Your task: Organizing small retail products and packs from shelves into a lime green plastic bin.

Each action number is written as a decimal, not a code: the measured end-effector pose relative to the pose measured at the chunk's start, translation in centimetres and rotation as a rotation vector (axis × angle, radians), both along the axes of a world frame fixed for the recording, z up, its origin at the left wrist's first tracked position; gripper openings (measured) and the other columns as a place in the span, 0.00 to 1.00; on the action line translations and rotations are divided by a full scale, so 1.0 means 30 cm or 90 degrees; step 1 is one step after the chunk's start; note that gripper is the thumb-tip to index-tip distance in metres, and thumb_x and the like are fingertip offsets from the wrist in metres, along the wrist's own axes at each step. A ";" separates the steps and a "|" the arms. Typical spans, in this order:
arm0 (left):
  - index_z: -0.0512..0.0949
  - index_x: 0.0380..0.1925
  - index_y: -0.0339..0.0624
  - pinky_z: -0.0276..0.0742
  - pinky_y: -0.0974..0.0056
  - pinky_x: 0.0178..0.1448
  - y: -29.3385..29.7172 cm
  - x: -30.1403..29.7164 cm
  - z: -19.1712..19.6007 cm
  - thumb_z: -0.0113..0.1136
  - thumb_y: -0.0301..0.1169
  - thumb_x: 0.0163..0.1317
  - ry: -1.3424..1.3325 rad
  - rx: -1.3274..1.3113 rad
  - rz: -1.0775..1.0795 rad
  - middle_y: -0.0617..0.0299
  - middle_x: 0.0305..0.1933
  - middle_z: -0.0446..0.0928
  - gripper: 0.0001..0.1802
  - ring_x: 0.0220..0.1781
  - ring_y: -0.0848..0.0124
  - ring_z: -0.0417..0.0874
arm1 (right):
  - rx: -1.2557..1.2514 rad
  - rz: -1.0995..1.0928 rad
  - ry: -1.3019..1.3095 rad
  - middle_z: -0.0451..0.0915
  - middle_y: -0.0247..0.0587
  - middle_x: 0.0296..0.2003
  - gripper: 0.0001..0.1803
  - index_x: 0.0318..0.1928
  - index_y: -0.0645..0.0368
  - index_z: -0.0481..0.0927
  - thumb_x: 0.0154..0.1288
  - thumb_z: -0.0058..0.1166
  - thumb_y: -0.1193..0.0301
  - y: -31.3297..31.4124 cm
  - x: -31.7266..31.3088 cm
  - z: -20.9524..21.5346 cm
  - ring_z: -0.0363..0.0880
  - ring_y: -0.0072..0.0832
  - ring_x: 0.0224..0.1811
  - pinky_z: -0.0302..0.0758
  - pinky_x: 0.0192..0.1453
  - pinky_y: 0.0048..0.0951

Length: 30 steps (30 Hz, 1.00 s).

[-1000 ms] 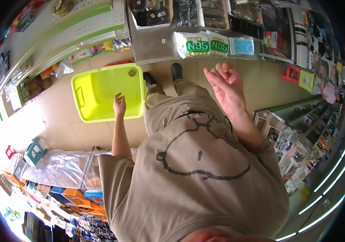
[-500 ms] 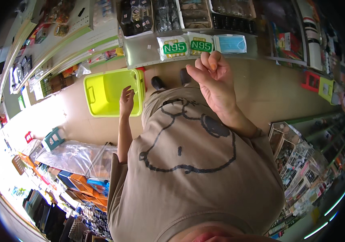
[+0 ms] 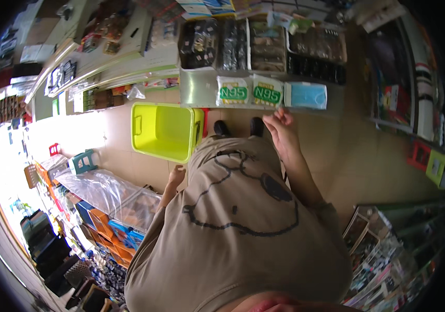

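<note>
My left hand (image 3: 176, 176) hangs low beside my left hip, below the near edge of a lime-green plastic tub (image 3: 161, 134). Its fingers are loosely bent, and no object shows in it. My right hand (image 3: 284, 134) is raised in front of my body, its fingers partly curled and apart with nothing visible between them. Just beyond its fingertips, on the edge of a grey metal shelf (image 3: 196, 89), lies a clear packet of blue face masks (image 3: 306, 95). To the left of it are two white-and-green mask packets (image 3: 233, 91) (image 3: 268, 91).
Behind the packets stand trays of dark bagged goods (image 3: 267, 44). Shelving (image 3: 113, 67) runs along the left. A plastic-covered stack (image 3: 110, 192) and a teal stool (image 3: 82, 161) are at the lower left. Wire baskets (image 3: 371, 234) sit at the lower right.
My right hand has come down and back from over the mask packets. The left hand has dropped from in front of the tub toward my hip. The view has shifted.
</note>
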<state>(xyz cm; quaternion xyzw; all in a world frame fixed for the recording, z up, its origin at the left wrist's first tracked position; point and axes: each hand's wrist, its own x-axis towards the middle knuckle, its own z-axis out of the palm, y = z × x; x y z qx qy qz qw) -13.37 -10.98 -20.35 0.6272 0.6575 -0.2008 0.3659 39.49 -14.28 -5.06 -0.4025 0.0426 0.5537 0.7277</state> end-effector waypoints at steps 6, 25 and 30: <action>0.76 0.54 0.43 0.80 0.52 0.53 -0.028 0.120 0.090 0.57 0.39 0.62 -0.010 0.071 0.121 0.45 0.44 0.84 0.21 0.49 0.51 0.85 | -0.245 -0.085 0.029 0.75 0.38 0.31 0.21 0.40 0.55 0.69 0.53 0.63 0.89 -0.249 0.048 -0.511 0.82 0.31 0.34 0.84 0.44 0.29; 0.76 0.52 0.40 0.81 0.55 0.50 0.429 0.370 0.138 0.57 0.33 0.63 -0.224 0.217 0.058 0.46 0.43 0.84 0.18 0.44 0.55 0.87 | -0.549 0.110 -0.266 0.65 0.37 0.20 0.27 0.48 0.67 0.76 0.59 0.70 0.58 -0.499 0.152 -0.851 0.61 0.25 0.16 0.60 0.18 0.25; 0.78 0.49 0.44 0.80 0.53 0.45 0.633 0.429 0.252 0.57 0.32 0.64 -0.255 0.384 0.013 0.49 0.39 0.83 0.14 0.40 0.55 0.86 | -0.610 -0.213 -0.070 0.67 0.38 0.21 0.23 0.48 0.70 0.76 0.63 0.67 0.63 -0.328 0.065 -0.695 0.56 0.22 0.12 0.55 0.15 0.24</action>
